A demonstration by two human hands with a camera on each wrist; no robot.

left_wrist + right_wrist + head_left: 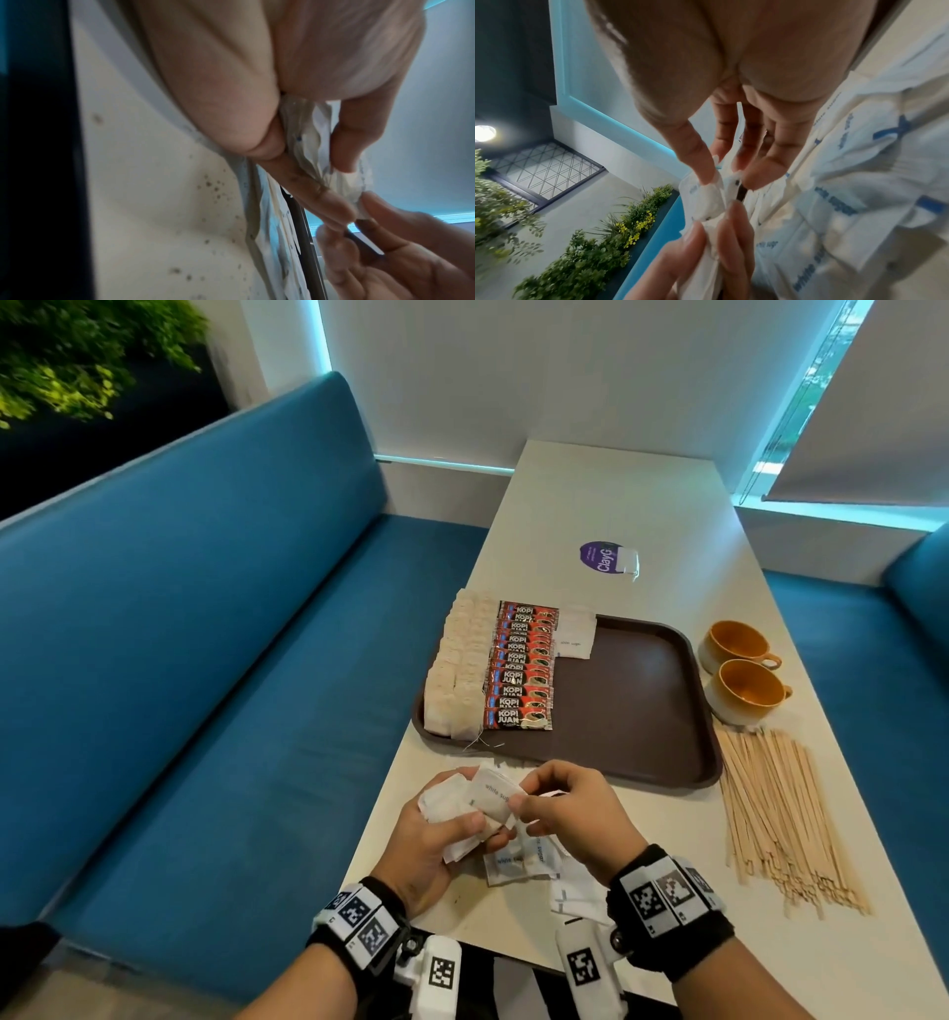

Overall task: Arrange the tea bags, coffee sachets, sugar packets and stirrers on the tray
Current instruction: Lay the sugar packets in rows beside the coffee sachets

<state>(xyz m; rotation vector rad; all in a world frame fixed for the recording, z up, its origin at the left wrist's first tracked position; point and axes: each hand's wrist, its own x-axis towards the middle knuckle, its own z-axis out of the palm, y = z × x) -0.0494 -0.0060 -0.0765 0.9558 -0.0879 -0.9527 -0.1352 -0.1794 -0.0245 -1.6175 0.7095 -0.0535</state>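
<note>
We're gripping a bunch of white sugar packets (470,801) in our left hand (436,839), our right hand (575,809) pinching one above the table (642,855).

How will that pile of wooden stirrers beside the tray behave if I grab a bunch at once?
The stirrers look thin and flat, so probably light and fairly stiff but snappable. They lie loose and fanned on the table, ends uneven, so a handful will likely splay and shed strays. Being flat, they should slide, not roll. Both hands are busy with sugar packets.
</note>
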